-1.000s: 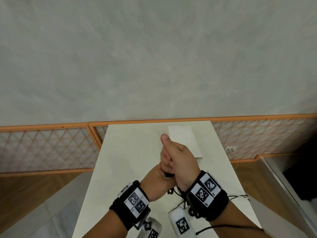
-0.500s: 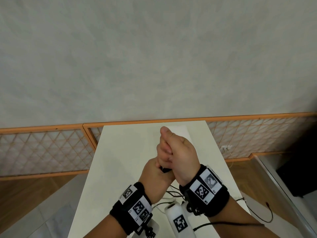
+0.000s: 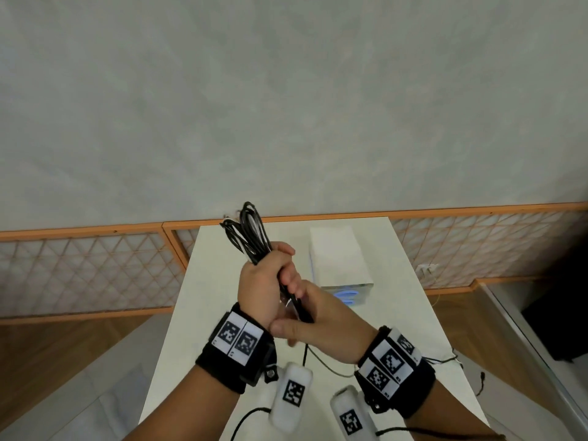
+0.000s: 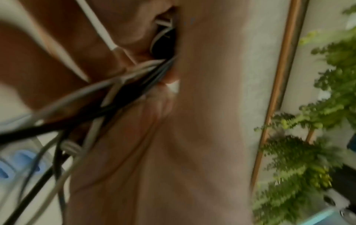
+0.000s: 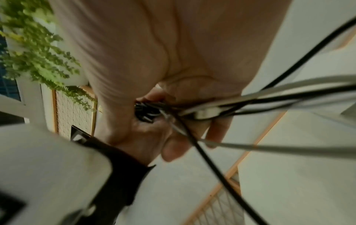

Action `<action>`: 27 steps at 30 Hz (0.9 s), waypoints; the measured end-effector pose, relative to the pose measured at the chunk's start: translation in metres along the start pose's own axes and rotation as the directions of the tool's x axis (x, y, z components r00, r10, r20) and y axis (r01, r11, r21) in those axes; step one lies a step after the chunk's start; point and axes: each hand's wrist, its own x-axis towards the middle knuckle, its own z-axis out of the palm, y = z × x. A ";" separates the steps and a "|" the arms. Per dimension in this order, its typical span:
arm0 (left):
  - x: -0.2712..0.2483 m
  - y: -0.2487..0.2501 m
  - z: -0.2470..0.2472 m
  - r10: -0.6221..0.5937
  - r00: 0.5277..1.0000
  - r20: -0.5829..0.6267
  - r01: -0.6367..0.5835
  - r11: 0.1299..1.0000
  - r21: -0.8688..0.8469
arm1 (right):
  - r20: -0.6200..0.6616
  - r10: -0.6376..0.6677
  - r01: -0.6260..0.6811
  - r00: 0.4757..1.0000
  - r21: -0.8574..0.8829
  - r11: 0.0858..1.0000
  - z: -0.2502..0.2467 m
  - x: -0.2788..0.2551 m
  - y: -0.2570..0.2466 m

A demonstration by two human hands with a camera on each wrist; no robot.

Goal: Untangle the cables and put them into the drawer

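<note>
In the middle of the picture my left hand (image 3: 259,283) squeezes the bunch of cables (image 3: 251,233) above the table (image 3: 222,281), my right hand (image 3: 321,323) pinches its low end, so next I think I pull one cable free.

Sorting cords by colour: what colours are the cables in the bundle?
Black and white cables, clearest in the head view.
</note>
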 end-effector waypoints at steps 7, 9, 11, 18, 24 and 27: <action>0.002 0.012 -0.027 0.096 0.995 -0.018 -0.093 0.991 0.098 | 0.005 0.019 -0.015 1.000 -0.444 0.896 -0.031 -0.014 0.019; 0.000 0.011 -0.036 0.156 0.988 0.022 -0.155 0.943 0.295 | -0.003 0.016 -0.015 1.000 -0.508 0.861 -0.042 -0.019 0.016; -0.004 0.009 -0.044 0.206 0.969 0.136 -0.247 0.794 0.556 | 0.003 0.007 -0.003 1.000 -0.595 0.803 -0.047 -0.021 0.009; -0.012 -0.015 -0.054 -0.246 0.881 0.405 -0.338 0.272 0.901 | 0.059 0.006 0.032 0.998 -0.628 0.778 -0.048 -0.019 0.010; -0.009 -0.013 -0.042 -0.281 0.857 0.433 -0.435 0.058 0.899 | 0.071 0.080 -0.034 0.994 -0.499 0.866 -0.046 -0.019 0.012; -0.001 -0.015 -0.046 -0.249 0.861 0.444 -0.449 0.037 0.893 | 0.039 0.014 0.006 0.999 -0.481 0.877 -0.048 -0.020 0.011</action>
